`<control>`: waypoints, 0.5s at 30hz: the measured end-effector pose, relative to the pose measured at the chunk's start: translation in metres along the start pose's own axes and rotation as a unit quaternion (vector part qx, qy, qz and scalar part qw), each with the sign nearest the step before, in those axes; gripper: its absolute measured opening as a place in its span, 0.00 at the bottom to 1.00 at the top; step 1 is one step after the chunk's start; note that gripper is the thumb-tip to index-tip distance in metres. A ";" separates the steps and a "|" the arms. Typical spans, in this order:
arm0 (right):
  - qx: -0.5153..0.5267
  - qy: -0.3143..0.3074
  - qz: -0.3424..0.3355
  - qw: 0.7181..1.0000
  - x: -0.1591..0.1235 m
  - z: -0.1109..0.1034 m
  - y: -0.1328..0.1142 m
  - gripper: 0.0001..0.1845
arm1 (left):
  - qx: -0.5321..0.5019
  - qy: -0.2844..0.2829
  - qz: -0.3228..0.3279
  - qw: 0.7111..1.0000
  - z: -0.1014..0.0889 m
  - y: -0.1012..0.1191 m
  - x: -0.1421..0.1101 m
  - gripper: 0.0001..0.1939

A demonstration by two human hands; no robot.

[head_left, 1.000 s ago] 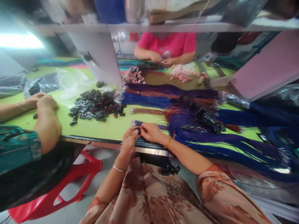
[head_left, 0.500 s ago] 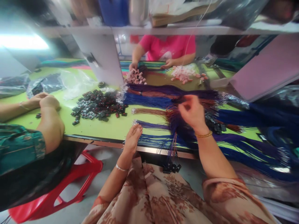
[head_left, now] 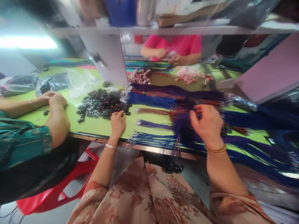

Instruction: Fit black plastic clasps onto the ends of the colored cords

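My left hand (head_left: 118, 123) is at the near right edge of a pile of small black connector housings (head_left: 99, 104). Its fingers are curled together at the pile; whatever is between the fingertips is too small to make out. Over the bundle of blue, purple and brown wires, my right hand (head_left: 207, 124) has thumb and fingers bent around a black connector (head_left: 199, 114), largely hidden by the fingers. More black connectors (head_left: 226, 130) lie beside that hand. Thin blue wires (head_left: 151, 138) with metal-tipped ends are laid out between my hands.
Several wired black connectors (head_left: 174, 168) hang below the table edge (head_left: 158, 150). To the left, a co-worker's forearm (head_left: 58, 124) rests near clear plastic bags (head_left: 52, 83). Across the table a person in a pink shirt (head_left: 173, 43) handles small parts behind pink pieces (head_left: 139, 76). A shelf (head_left: 163, 30) crosses above.
My hands, together at a small black part a second ago, have separated. The right moved right onto the wire bundle; the left moved left to the black pile. The view shifted slightly.
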State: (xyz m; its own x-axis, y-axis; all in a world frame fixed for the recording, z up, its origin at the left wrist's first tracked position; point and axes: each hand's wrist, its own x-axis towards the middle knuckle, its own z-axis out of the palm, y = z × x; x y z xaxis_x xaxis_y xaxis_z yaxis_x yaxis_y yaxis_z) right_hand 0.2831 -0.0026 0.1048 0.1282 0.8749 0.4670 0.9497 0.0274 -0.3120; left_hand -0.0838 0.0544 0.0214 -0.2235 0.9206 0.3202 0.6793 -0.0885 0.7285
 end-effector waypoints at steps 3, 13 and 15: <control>0.145 -0.191 -0.162 0.957 -0.016 0.019 -0.046 0.12 | 0.118 -0.031 0.027 0.992 0.002 -0.012 0.018 0.13; 0.054 -0.373 -0.276 0.884 -0.037 0.087 -0.097 0.08 | 0.094 -0.006 -0.005 0.996 -0.014 -0.018 0.000 0.16; 0.048 -0.369 -0.283 0.884 -0.035 0.085 -0.097 0.09 | -0.038 -0.007 -0.057 0.998 -0.015 -0.017 -0.006 0.18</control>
State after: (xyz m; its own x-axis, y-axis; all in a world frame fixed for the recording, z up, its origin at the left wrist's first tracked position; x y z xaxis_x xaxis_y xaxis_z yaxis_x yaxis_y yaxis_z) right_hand 0.1627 0.0052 0.0482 -0.6148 0.7841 -0.0845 0.7688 0.5719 -0.2863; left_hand -0.1044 0.0443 0.0158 -0.2863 0.9317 0.2235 0.5942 -0.0103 0.8043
